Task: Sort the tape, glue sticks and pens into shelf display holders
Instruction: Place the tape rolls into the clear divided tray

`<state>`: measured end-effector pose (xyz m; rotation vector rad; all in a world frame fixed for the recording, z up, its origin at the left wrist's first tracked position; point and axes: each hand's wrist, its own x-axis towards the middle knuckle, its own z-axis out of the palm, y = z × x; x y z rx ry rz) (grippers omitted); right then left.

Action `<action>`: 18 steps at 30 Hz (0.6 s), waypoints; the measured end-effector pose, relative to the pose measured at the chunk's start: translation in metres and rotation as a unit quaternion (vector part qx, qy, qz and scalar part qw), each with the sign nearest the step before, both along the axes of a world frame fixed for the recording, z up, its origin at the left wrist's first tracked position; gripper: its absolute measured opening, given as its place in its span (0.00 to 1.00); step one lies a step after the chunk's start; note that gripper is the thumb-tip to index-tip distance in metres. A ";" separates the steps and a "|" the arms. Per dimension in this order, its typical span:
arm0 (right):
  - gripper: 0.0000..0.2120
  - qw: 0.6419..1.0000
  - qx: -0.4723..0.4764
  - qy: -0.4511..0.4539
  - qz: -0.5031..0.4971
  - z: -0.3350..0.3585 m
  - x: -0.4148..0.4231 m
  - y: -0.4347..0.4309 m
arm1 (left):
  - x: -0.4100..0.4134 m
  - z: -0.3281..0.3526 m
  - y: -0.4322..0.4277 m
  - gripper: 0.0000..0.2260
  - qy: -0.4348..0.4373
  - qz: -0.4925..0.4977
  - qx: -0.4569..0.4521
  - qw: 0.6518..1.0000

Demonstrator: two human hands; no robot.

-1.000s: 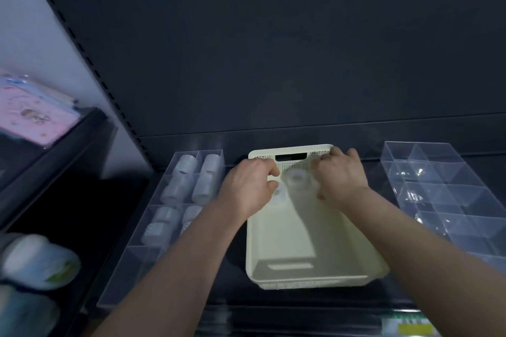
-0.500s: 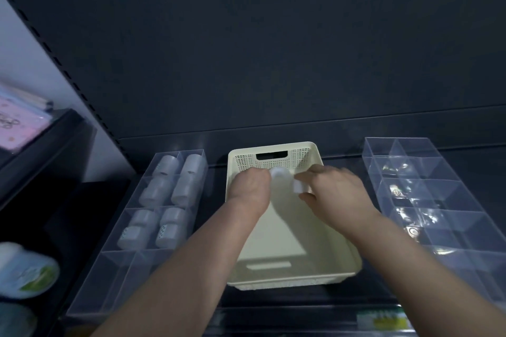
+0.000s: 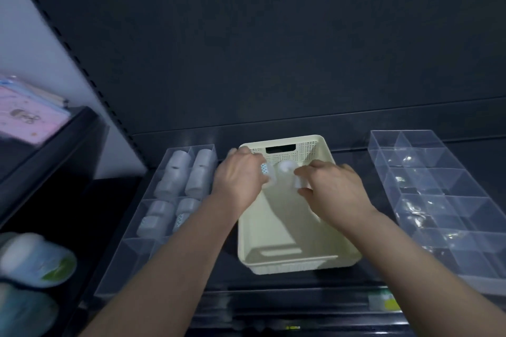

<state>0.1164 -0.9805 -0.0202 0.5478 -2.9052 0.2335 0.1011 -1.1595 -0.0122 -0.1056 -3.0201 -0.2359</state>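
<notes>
Our left hand (image 3: 238,182) has its fingers curled round a small white tape roll with a blue-dotted label (image 3: 265,171). Our right hand (image 3: 332,191) pinches a plain white tape roll (image 3: 300,184). A third white roll (image 3: 286,169) sits between them, and we can't tell who's got it.

All of that is over the far end of the cream perforated plastic basket (image 3: 345,232). Half a second back the hands were bunched together there. Now they've drawn apart with a roll each, so we'd say the pick-up is done. The basket floor looks bare otherwise, so this is probably the last of the tape.

Just left of the basket, the clear divided acrylic holder (image 3: 128,262) has stored rolls (image 3: 179,169) in its far compartments, and the near ones are open. To get there we only need to clear the basket's left wall and the holder's rim. Right of the basket, the matching clear holder (image 3: 427,142) looks empty.
</notes>
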 end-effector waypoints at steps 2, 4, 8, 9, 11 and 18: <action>0.12 1.000 -0.022 0.013 0.002 0.004 0.011 -0.018 | 0.020 0.015 -0.023 0.14 0.025 0.026 0.069 0.997; 0.11 0.999 -0.041 0.031 0.012 0.011 0.024 -0.040 | 0.041 0.028 -0.051 0.12 0.038 0.063 0.123 0.990; 0.14 0.996 -0.069 0.040 0.026 0.023 0.055 -0.089 | 0.085 0.043 -0.111 0.11 0.020 0.084 0.150 0.985; 0.15 0.996 -0.074 0.040 0.028 0.025 0.063 -0.100 | 0.095 0.044 -0.126 0.10 0.009 0.085 0.155 0.984; 0.16 0.995 -0.079 0.043 0.030 0.027 0.079 -0.121 | 0.114 0.045 -0.154 0.09 -0.011 0.093 0.169 0.981; 0.17 0.994 -0.106 0.020 0.028 0.023 0.120 -0.178 | 0.158 0.030 -0.205 0.10 -0.117 0.056 0.145 0.981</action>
